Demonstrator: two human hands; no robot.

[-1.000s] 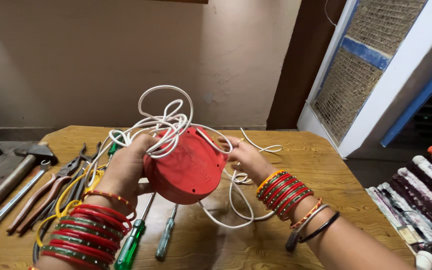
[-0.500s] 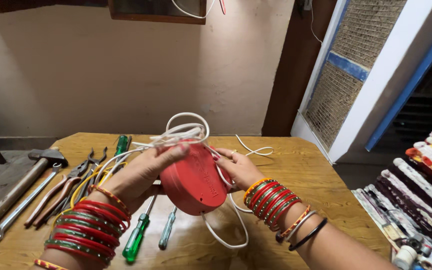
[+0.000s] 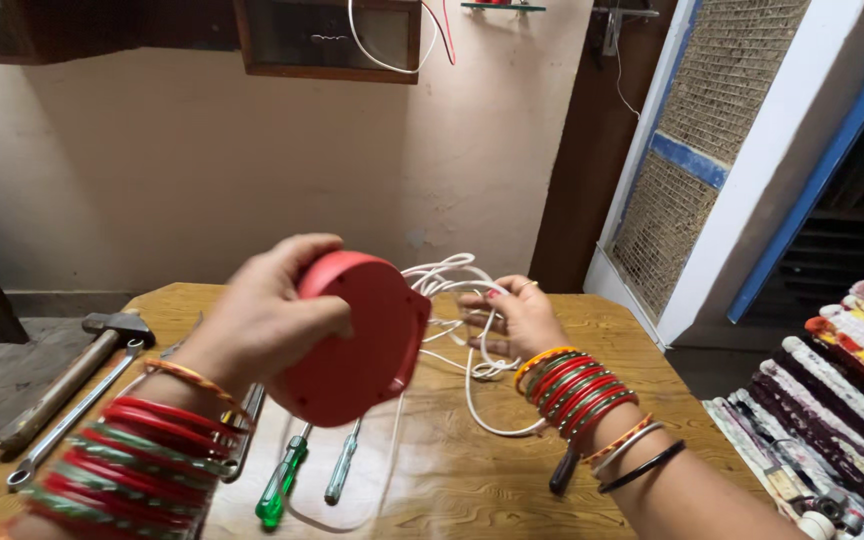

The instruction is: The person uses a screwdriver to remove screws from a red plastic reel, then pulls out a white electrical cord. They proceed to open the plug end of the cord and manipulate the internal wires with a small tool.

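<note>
Left hand: fingers wrapped round the red disc, lifted above the table.
Right hand: fingers curled into white wire, right of disc.
Screwdrivers: on table below disc.

I see open worktop on the right, out toward the far edge. Loose white cord tangles the middle, just ahead of my right hand. Under the raised red round casing, two screwdrivers block the near strip; a hammer and a spanner crowd the left edge.
</note>
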